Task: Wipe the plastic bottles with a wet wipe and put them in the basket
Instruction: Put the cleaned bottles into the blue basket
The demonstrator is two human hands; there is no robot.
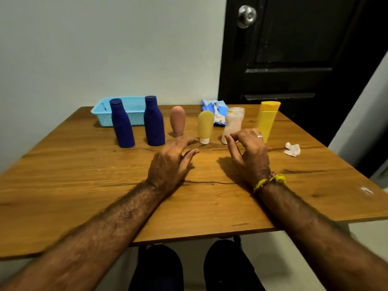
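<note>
Head camera view: a person's two bare forearms reach over a brown wooden table (84, 164) toward a row of plastic bottles standing across the middle of the frame. From left to right stand two dark blue plastic bottles (122, 123) (154, 121), a pinkish-brown squeeze tube (177, 121) on its cap, a pale yellow squeeze tube (205, 126) on its white cap, a translucent pinkish tube (232, 122) and a tall yellow plastic bottle (267, 122). Behind the blue bottles, at the table's far left corner, sits a light blue mesh plastic basket (132, 108). A blue-and-white wet wipe packet (215, 111) lies behind the two middle tubes. A crumpled white wipe (292, 149) lies on the table at centre right, apart from both hands. The left hand (170, 160), just in front of the pale yellow tube, holds nothing, its fingers (190, 141) loosely extended and slightly spread. The right hand (249, 152), wearing a ring and a yellow thread wristband (270, 181), hovers before the translucent tube with fingers (233, 147) loosely curled, gripping nothing. A black door (294, 49) fills the upper right.
</note>
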